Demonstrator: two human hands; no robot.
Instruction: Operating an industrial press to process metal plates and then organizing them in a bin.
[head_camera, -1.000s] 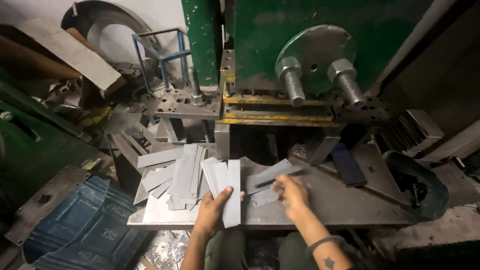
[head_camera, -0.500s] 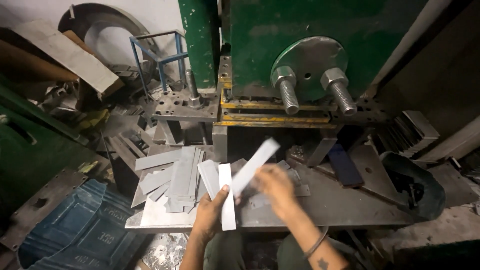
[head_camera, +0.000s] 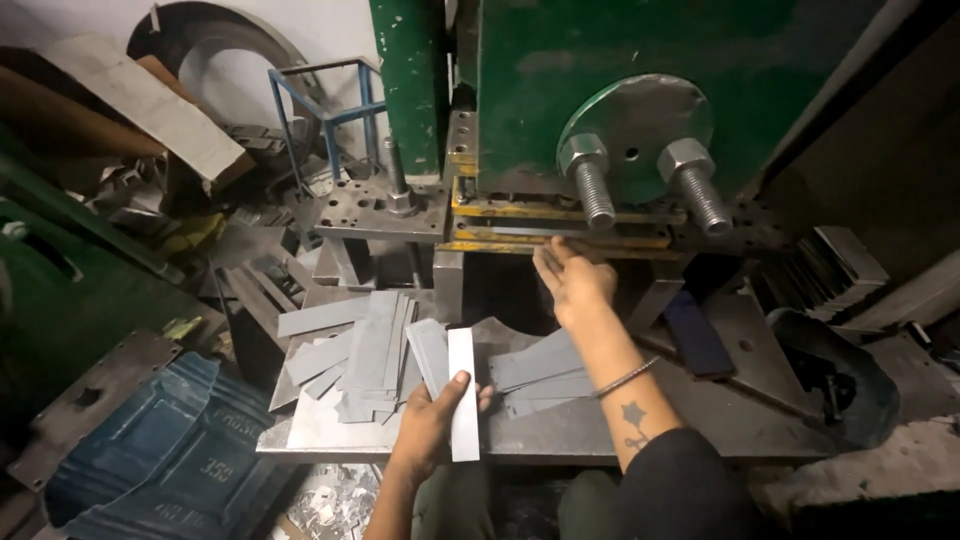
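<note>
The left hand (head_camera: 432, 420) is gripping a pale metal strip (head_camera: 462, 392) over the surface (head_camera: 560, 435), while the right hand (head_camera: 572, 282), fingers open and empty, is reaching at the green press (head_camera: 640, 70).

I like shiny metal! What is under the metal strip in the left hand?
Under the metal strip held by the left hand lie more grey strips on the metal table. The fingers beneath it are hidden.
</note>
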